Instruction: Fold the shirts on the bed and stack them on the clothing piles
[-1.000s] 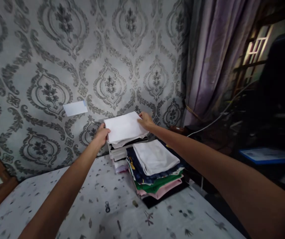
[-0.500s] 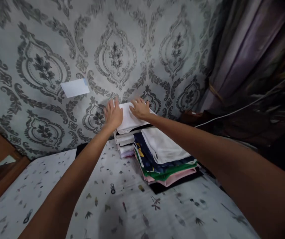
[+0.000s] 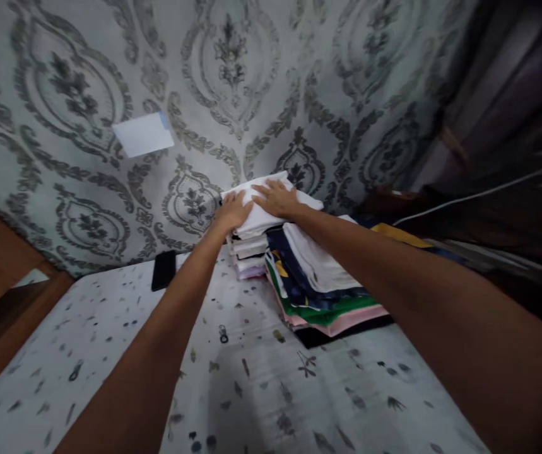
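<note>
Both my arms stretch forward to a stack of folded clothes against the wall. On its top lies a folded white garment. My left hand rests on the left part of this garment with its fingers spread. To the right, my right hand lies flat on the same cloth, fingers apart. Nearer to me is a second pile, with a folded white garment on top. Beneath it show dark blue, green, pink and black layers. My right forearm passes over this nearer pile and hides part of it.
A black phone-like object lies on the patterned sheet to the left. White paper is on the patterned wall. A wooden piece stands at far left. A pale cable and dark curtain are at right.
My left hand has moved from the stack's left edge onto the white garment. My right hand stays on it. The view has shifted, showing more of the black object.
</note>
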The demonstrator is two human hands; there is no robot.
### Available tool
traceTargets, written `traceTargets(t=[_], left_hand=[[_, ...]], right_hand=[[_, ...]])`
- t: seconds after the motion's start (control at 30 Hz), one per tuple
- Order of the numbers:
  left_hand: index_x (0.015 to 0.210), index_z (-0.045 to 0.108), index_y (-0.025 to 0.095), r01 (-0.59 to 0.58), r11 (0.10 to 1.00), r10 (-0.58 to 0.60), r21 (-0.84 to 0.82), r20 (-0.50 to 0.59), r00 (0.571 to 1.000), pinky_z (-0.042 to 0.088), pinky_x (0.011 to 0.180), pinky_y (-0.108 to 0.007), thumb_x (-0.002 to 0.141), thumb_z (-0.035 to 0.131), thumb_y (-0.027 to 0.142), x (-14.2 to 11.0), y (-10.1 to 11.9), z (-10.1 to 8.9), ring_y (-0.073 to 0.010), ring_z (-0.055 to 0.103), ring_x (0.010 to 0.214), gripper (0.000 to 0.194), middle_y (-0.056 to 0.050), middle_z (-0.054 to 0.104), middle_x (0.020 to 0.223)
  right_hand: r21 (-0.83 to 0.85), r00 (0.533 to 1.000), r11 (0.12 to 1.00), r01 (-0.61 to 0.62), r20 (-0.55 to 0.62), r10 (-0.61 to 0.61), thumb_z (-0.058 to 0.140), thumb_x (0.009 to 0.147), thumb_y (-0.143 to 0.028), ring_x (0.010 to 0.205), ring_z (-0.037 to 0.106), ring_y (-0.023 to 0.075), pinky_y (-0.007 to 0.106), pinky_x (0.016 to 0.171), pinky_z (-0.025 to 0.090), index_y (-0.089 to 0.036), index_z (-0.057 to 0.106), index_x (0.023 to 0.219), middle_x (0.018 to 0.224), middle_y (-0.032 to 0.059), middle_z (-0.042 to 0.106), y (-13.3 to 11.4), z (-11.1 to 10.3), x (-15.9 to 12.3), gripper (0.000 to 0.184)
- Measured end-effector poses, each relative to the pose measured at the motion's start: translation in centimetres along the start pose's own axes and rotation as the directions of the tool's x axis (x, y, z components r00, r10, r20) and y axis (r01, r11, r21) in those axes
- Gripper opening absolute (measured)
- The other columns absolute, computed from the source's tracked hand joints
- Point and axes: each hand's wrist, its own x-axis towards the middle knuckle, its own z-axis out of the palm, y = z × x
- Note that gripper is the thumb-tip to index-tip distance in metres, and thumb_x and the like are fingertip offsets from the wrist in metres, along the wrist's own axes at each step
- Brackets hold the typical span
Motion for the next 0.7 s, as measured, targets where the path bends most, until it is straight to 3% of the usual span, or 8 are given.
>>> traceTargets(t=[0.13,0.2,0.27,0.37,0.5,0.57,0.63,0.7], left_hand=[[0.145,0.04,0.015,-0.066,0.997,0.055,-0.036,-0.247,0.968,0.03,0.116,-0.038,0.102,0.03,0.037,-6.8,-3.2,-0.4,-0.0228,0.04,0.14,0.05,-0.015,0.046,0.15],[0.14,0.044,0.015,0.169,0.983,-0.139,0.073,-0.306,0.942,0.033,0.113,-0.047,0.099,0.037,0.038,-11.3,-6.1,-0.7,-0.0298,0.042,0.137,0.048,-0.018,0.049,0.146],[0.139,0.043,0.011,0.438,0.88,-0.38,0.183,-0.281,0.881,0.032,0.11,-0.057,0.093,0.05,0.043,-15.2,-9.3,-1.3,-0.0391,0.037,0.139,0.057,-0.025,0.044,0.147],[0.141,0.037,0.008,0.687,0.694,-0.665,0.213,-0.176,0.726,0.033,0.106,-0.06,0.084,0.062,0.051,-18.4,-13.0,-1.9,-0.0428,0.038,0.136,0.076,-0.03,0.043,0.143],[0.141,0.035,0.01,0.774,0.606,-0.776,0.184,-0.082,0.626,0.036,0.103,-0.058,0.078,0.066,0.049,-18.8,-14.4,-2.2,-0.0426,0.038,0.135,0.08,-0.029,0.043,0.143],[0.141,0.034,0.01,0.795,0.584,-0.798,0.165,-0.059,0.599,0.04,0.101,-0.057,0.077,0.067,0.047,-18.5,-14.2,-2.5,-0.043,0.038,0.136,0.081,-0.03,0.041,0.144],[0.142,0.033,0.011,0.811,0.566,-0.817,0.15,-0.028,0.575,0.042,0.1,-0.055,0.073,0.07,0.043,-18.3,-14.0,-3.0,-0.0436,0.037,0.137,0.085,-0.03,0.041,0.145],[0.143,0.032,0.01,0.82,0.557,-0.828,0.133,0.006,0.561,0.042,0.1,-0.055,0.068,0.075,0.039,-18.4,-13.8,-3.7,-0.0454,0.038,0.137,0.091,-0.031,0.041,0.145]], right_hand=[[-0.032,0.998,0.999,-0.02,0.051,0.022,0.03,0.099,-0.055,0.146,0.025,0.0406,0.075,0.106,0.022,-0.033,0.031,0.154,0.163,0.0139,0.026,0.0,-0.7,0.5,0.059],[-0.034,0.995,0.999,-0.033,0.088,0.036,0.037,0.098,-0.051,0.143,0.031,0.0422,0.076,0.104,0.025,-0.03,0.036,0.153,0.16,0.0161,0.031,-0.3,-1.7,1.0,0.059],[-0.015,0.998,0.999,-0.039,0.047,0.039,0.049,0.093,-0.045,0.137,0.039,0.0434,0.075,0.101,0.03,-0.024,0.042,0.15,0.153,0.0199,0.04,-1.1,-3.1,1.1,0.061],[0.087,0.983,0.995,0.058,-0.178,-0.042,0.056,0.087,-0.034,0.128,0.048,0.0401,0.064,0.102,0.038,-0.013,0.052,0.141,0.14,0.0231,0.053,-3.6,-5.4,-0.8,0.058],[0.302,0.866,0.864,0.403,-0.43,-0.254,0.053,0.087,-0.029,0.122,0.052,0.0324,0.055,0.105,0.039,-0.016,0.066,0.118,0.126,0.0159,0.062,-8.6,-5.9,-9.1,0.037],[0.482,0.867,0.743,0.465,-0.417,-0.272,0.052,0.088,-0.028,0.121,0.053,0.029,0.053,0.106,0.038,-0.02,0.069,0.11,0.121,0.012,0.065,-11.4,-4.3,-14.9,0.029],[0.717,0.923,0.581,0.385,-0.293,-0.25,0.056,0.087,-0.03,0.12,0.056,0.0272,0.049,0.103,0.041,-0.02,0.071,0.105,0.123,0.012,0.065,-14.0,-1.7,-20.4,0.026],[0.93,0.988,0.354,0.095,-0.046,-0.146,0.061,0.084,-0.032,0.115,0.058,0.0253,0.044,0.098,0.046,-0.021,0.071,0.102,0.12,0.0101,0.066,-16.3,1.2,-24.6,0.023]])
